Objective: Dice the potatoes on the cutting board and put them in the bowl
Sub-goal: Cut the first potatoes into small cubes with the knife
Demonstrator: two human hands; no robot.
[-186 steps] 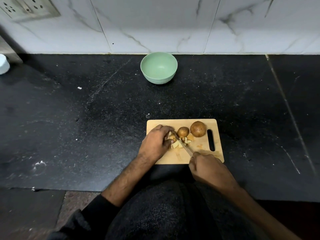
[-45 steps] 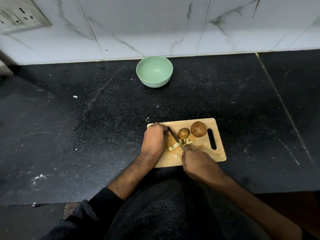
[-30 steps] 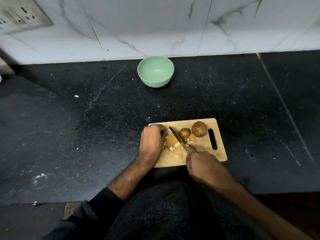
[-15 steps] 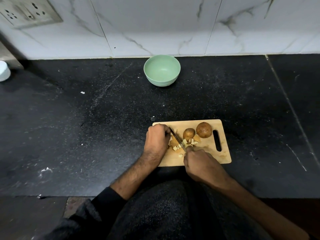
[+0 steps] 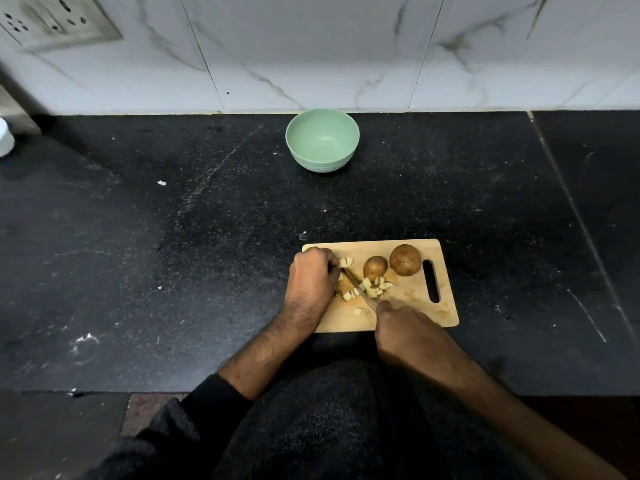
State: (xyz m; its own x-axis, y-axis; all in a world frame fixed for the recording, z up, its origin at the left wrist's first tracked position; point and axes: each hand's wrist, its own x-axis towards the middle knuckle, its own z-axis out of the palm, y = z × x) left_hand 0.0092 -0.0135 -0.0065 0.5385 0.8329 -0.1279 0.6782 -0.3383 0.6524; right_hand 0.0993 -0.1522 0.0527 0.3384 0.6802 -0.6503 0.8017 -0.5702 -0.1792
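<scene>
On the black desk (image 5: 173,271) one wooden cutting board (image 5: 415,317) is laid, and two whole potatoes (image 5: 405,259) are seen on it, touching, beside a partly cut piece (image 5: 344,285) and roughly a dozen pale cubes (image 5: 375,287). That piece is held under the curled fingers of the left hand (image 5: 311,278). One knife (image 5: 358,289) is gripped by the right hand (image 5: 405,332), blade slanted across the cubes. One green bowl (image 5: 322,161) is set well apart by the wall.
</scene>
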